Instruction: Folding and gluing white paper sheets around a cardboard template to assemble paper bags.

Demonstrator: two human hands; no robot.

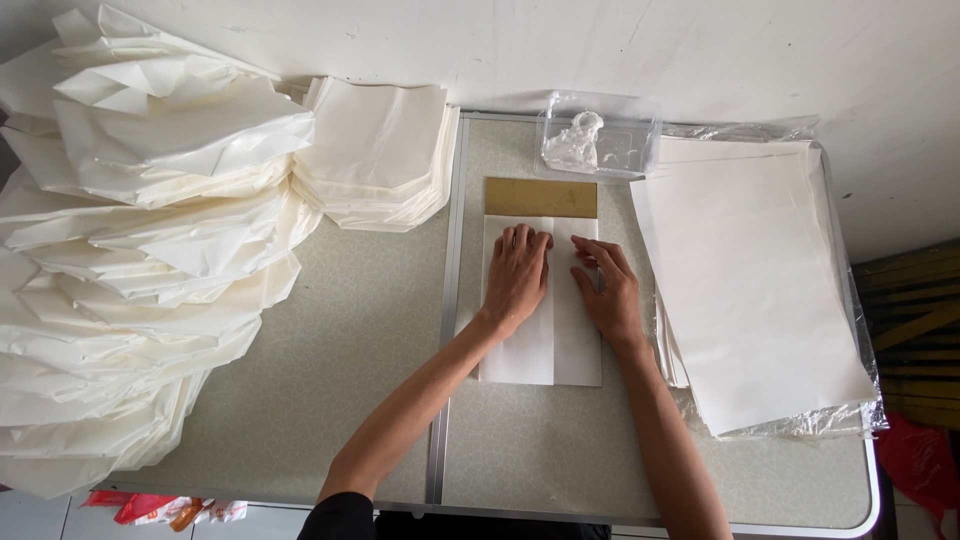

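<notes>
Both hands press flat, fingers spread and gripping nothing: the left hand [516, 272] and right hand [606, 290] on the folded white sheet [540, 345]. If either palm slides, I judge the fold could skew off the brown board [540, 197] at its far end.

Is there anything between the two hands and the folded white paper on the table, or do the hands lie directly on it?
Nothing visible stands between them. The left hand lies flat on the folded white paper, and the right hand presses its right flap beside the middle seam. The brown board sticks out beyond the paper's far edge, clear of both hands.
</notes>
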